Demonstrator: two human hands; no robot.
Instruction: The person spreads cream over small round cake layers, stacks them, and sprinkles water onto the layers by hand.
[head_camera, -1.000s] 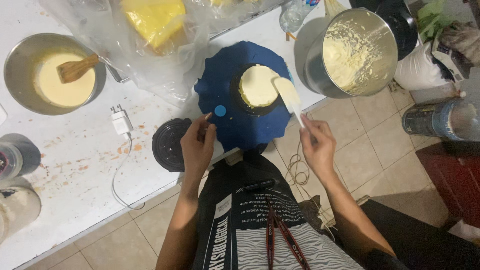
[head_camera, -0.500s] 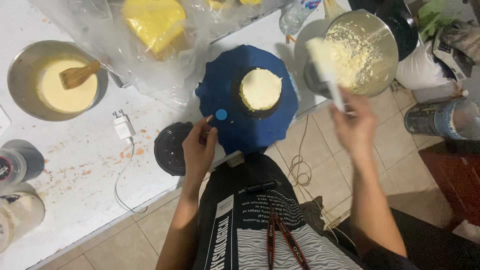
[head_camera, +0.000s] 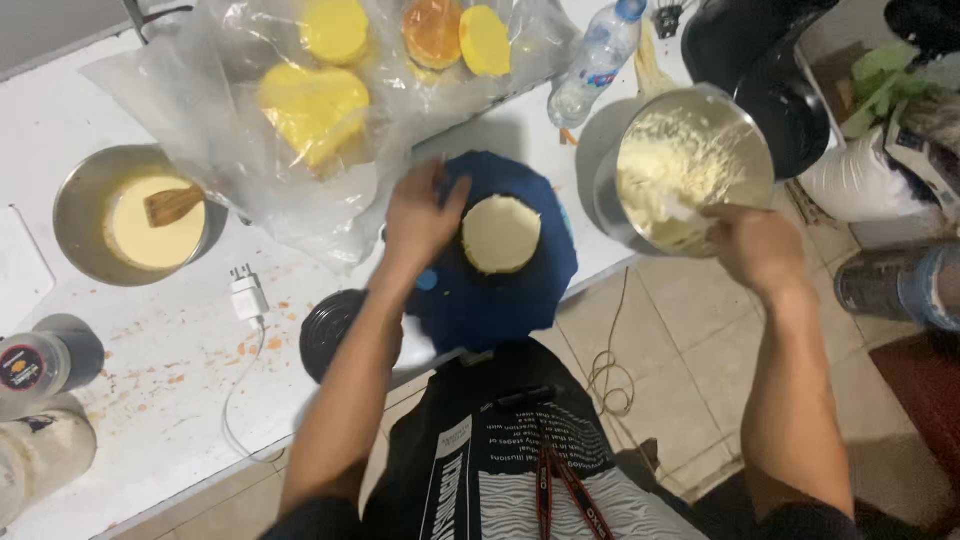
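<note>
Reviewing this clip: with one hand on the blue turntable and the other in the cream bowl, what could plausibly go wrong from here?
1. The metal cream bowl overhangs the counter edge; pressure from the right hand might tip it floorward.
2. The blue turntable also juts past the edge, so the left hand could shift it and the small cake.
3. The loose plastic sheet may snag the left hand.

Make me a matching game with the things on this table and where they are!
Things:
1. Wooden spoon
2. Small cake
3. Right hand
4. Yellow cakes

Places:
A. On the blue turntable
B. Inside clear plastic bags
C. In the bowl of batter
D. At the rim of the bowl of cream

Pairs: 1-C, 2-A, 3-D, 4-B
</note>
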